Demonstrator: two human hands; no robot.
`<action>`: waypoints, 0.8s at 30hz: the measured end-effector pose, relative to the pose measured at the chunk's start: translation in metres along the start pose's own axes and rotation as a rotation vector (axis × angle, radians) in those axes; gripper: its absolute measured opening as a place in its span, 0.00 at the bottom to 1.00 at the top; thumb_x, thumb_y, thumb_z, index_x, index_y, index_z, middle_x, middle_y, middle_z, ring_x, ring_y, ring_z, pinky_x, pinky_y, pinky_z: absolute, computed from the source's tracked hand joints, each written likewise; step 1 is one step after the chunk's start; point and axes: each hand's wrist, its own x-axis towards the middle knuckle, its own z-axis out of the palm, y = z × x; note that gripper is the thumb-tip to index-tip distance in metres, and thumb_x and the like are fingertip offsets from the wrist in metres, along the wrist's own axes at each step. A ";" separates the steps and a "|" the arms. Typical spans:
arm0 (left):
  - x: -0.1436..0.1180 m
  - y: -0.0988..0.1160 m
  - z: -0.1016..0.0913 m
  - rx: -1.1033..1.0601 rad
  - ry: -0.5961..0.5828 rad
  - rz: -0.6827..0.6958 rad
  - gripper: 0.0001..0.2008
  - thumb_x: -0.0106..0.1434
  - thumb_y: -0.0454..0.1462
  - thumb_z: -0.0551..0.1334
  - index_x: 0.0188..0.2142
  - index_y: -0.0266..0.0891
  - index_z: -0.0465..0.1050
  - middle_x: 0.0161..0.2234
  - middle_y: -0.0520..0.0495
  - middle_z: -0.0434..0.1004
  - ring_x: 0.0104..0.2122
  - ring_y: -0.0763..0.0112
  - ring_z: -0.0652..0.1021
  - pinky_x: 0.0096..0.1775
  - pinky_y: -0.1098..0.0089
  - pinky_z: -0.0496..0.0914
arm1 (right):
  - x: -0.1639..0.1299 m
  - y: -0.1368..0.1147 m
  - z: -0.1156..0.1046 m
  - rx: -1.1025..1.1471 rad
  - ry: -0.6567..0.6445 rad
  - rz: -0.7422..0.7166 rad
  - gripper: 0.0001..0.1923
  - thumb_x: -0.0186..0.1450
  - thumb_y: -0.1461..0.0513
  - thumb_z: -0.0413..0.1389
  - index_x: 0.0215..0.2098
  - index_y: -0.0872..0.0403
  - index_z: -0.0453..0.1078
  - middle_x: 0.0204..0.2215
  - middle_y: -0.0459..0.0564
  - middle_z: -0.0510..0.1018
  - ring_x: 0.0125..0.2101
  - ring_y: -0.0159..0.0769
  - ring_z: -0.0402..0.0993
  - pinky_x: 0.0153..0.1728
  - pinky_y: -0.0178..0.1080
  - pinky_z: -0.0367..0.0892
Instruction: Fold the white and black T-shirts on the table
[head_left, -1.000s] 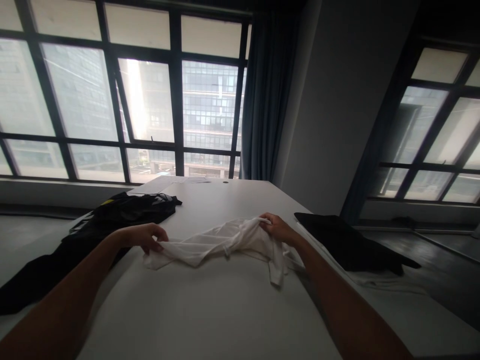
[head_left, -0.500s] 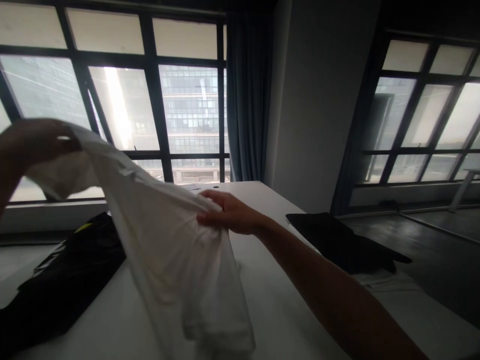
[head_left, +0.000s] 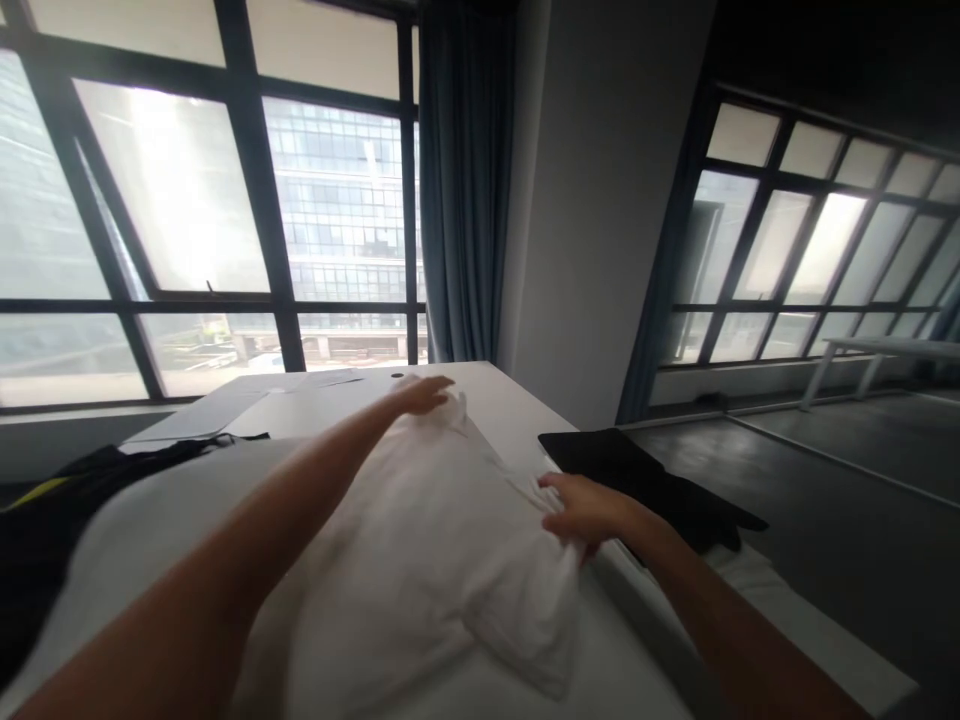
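A white shirt [head_left: 420,540] is spread at a slant over the white table [head_left: 517,400], its fabric creased and partly blurred. My left hand [head_left: 425,396] is stretched far forward, fingers closed on the shirt's far end, where the cloth bunches up. Lower and to the right, my right hand [head_left: 591,512] pinches the shirt's right edge. Below that hand, a sleeve-like flap [head_left: 525,610] hangs in folds near the table. My left forearm crosses over the cloth and hides part of it.
Black clothing with a yellow stripe [head_left: 45,540] lies at the left. On the right, a folded black garment [head_left: 645,480] rests above white cloth [head_left: 765,580]. Papers [head_left: 322,379] lie at the table's far end, before the windows, a blue curtain [head_left: 469,200] and a pillar.
My left hand has come from raised at the left to forward in the middle, carrying the shirt down onto the table. My right hand has moved right and lower, still gripping. The view has shifted right.
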 end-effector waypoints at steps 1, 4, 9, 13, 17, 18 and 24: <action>-0.007 -0.001 0.024 0.005 -0.075 0.009 0.22 0.65 0.38 0.59 0.57 0.33 0.71 0.57 0.38 0.74 0.53 0.60 0.76 0.55 0.65 0.66 | 0.002 0.014 -0.001 -0.082 -0.059 0.033 0.32 0.45 0.61 0.65 0.50 0.52 0.73 0.35 0.55 0.79 0.22 0.40 0.75 0.20 0.40 0.68; -0.049 -0.010 0.065 0.025 -0.277 0.017 0.19 0.64 0.42 0.61 0.53 0.40 0.75 0.51 0.42 0.80 0.49 0.59 0.79 0.52 0.64 0.70 | 0.015 0.031 0.002 -0.338 -0.042 -0.048 0.24 0.45 0.58 0.67 0.41 0.52 0.77 0.38 0.57 0.81 0.32 0.48 0.79 0.29 0.43 0.72; -0.154 -0.048 0.073 0.149 -0.374 -0.142 0.27 0.66 0.51 0.56 0.60 0.45 0.69 0.58 0.38 0.73 0.54 0.52 0.75 0.52 0.57 0.69 | 0.063 0.000 0.023 -0.549 -0.013 -0.220 0.24 0.56 0.56 0.62 0.51 0.54 0.76 0.53 0.62 0.76 0.53 0.56 0.72 0.52 0.49 0.66; -0.230 -0.086 0.074 0.248 -0.324 -0.448 0.35 0.66 0.54 0.50 0.67 0.42 0.57 0.68 0.33 0.54 0.65 0.43 0.61 0.56 0.41 0.61 | 0.109 -0.017 0.039 -0.558 0.005 -0.311 0.26 0.63 0.57 0.58 0.58 0.55 0.71 0.60 0.60 0.70 0.59 0.49 0.66 0.60 0.43 0.60; -0.283 -0.132 0.072 0.217 -0.245 -0.487 0.37 0.68 0.56 0.44 0.70 0.42 0.51 0.70 0.39 0.47 0.69 0.49 0.52 0.62 0.42 0.52 | 0.150 -0.018 0.050 -0.504 -0.041 -0.373 0.26 0.63 0.58 0.58 0.59 0.54 0.70 0.59 0.57 0.72 0.59 0.46 0.67 0.61 0.43 0.58; -0.292 -0.145 0.068 0.221 -0.236 -0.489 0.36 0.68 0.56 0.45 0.70 0.42 0.51 0.70 0.41 0.47 0.69 0.51 0.52 0.63 0.44 0.51 | 0.159 -0.019 0.053 -0.494 -0.058 -0.382 0.27 0.62 0.57 0.59 0.59 0.53 0.70 0.59 0.56 0.72 0.59 0.47 0.67 0.61 0.44 0.59; -0.306 -0.217 0.030 0.309 -0.146 -0.547 0.32 0.66 0.49 0.48 0.66 0.42 0.60 0.68 0.42 0.54 0.67 0.50 0.56 0.65 0.43 0.41 | 0.206 -0.043 0.080 -0.475 -0.114 -0.453 0.30 0.68 0.54 0.53 0.64 0.58 0.63 0.63 0.60 0.65 0.62 0.45 0.62 0.63 0.43 0.55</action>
